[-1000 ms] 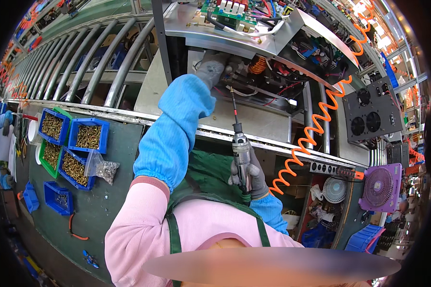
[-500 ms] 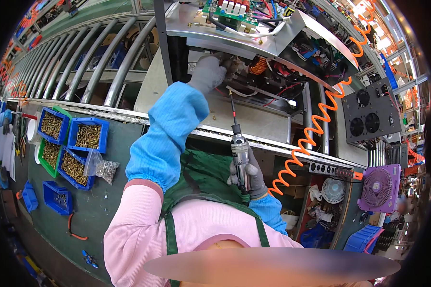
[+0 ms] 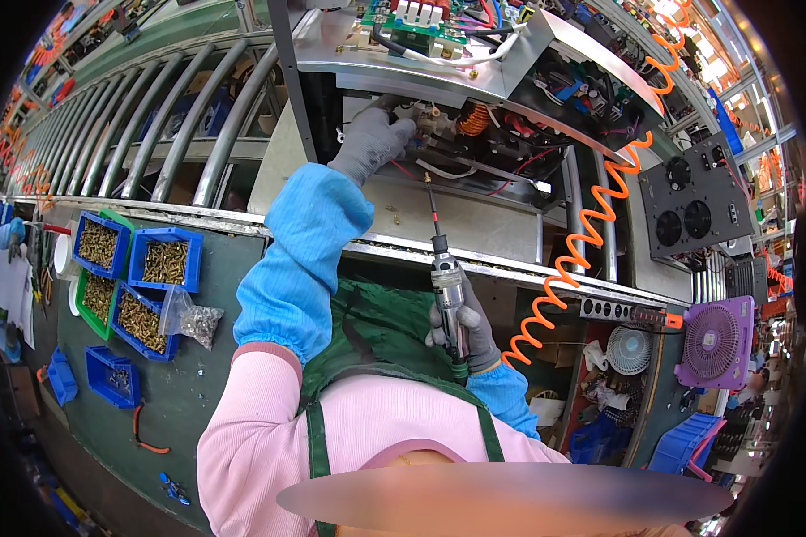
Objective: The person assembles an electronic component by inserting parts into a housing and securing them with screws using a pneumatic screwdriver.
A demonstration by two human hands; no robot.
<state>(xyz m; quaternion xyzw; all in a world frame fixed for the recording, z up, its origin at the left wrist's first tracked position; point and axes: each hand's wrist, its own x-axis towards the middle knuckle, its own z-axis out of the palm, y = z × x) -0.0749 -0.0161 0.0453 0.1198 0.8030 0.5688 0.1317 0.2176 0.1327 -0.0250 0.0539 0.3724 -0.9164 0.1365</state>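
My left hand [image 3: 370, 145], in a grey glove, reaches inside the lower bay of an open metal chassis [image 3: 484, 82]. Its fingers are curled at the parts within, and its fingertips are partly hidden there. Gripped in my gloved right hand [image 3: 480, 333] is a powered screwdriver [image 3: 448, 285], pointing up and away from me. A small brass-coloured piece [image 3: 428, 178] shows at the end of its long bit, just in front of the bay. Beside my left fingers sit a copper-coloured coil [image 3: 473, 122] and wiring. A green circuit board [image 3: 412, 34] is mounted on the chassis top.
Blue bins of brass screws [image 3: 164, 261] stand on the green bench [image 3: 233, 268] at left, with a clear bag [image 3: 192, 322] of small hardware. A metal roller conveyor [image 3: 175, 125] lies beyond. An orange coiled hose [image 3: 569, 259] hangs at right, near a purple fan [image 3: 715, 343].
My left hand and forearm have shifted slightly left and toward me, still inside the chassis bay. My right hand keeps the screwdriver in nearly the same place.
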